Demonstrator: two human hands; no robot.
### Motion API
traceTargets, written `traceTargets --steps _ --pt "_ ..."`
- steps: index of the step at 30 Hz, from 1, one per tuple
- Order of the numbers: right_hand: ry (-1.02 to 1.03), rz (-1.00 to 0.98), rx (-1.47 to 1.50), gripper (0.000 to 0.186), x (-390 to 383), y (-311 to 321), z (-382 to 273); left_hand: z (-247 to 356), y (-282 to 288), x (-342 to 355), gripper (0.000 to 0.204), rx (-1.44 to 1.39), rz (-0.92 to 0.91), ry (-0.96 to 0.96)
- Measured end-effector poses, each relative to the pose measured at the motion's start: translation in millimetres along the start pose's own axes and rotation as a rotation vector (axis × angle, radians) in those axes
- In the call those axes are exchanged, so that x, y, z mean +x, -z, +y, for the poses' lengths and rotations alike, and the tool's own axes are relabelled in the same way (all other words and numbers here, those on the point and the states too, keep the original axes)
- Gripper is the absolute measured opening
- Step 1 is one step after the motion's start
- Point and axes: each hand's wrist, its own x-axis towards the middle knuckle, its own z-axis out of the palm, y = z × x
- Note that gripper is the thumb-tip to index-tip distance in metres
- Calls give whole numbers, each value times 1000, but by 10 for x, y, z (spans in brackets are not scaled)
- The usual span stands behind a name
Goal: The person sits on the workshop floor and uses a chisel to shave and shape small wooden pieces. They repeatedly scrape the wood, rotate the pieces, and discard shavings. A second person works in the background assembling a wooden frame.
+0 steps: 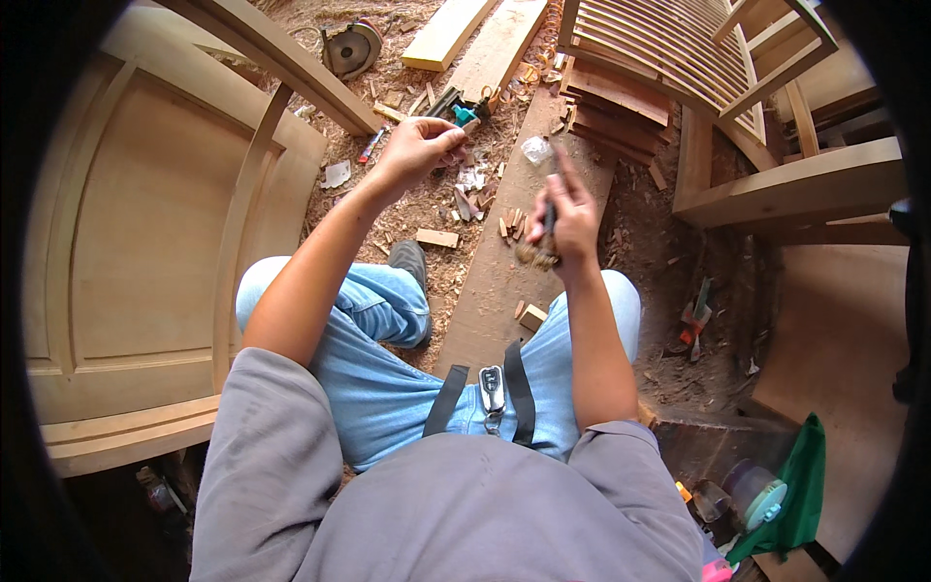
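Observation:
My left hand [424,150] is raised ahead of me, its thumb and fingers pinched on a small wood piece [470,127]. My right hand [574,221] is closed around a hand tool with a dark shaft and a frayed, brownish end [536,255]; the tool's exact kind is unclear. Its index finger points forward. Both hands are above a long wooden plank [495,301] between my legs. Small wood pegs [511,225] lie on the plank near my right hand, and a crumpled clear plastic bag [535,148] lies beyond it. A teal-and-black tool [464,113] lies just past my left hand.
A panelled wooden door [145,223] stands at left. Far off lie a round-guarded power tool [351,48] and thick boards [446,34]. Stacked boards [621,107] and a slatted frame [669,44] are at far right. Shavings cover the floor; a green cloth [800,495] hangs at lower right.

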Motion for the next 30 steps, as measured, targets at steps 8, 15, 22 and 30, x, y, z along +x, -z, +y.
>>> traceTargets --steps 8,15,22,30 --pt "-136 -220 -79 53 -132 -364 186 -63 -93 -24 24 -101 14 30" --pt "-188 -175 -43 53 -142 -408 195 102 -56 -67 23 347 68 -43" --pt "-178 -49 72 53 -152 -560 252 237 -122 -94 24 487 143 -161" --pt "-231 -7 264 50 -52 -579 287 261 -95 35 25 627 143 -146"
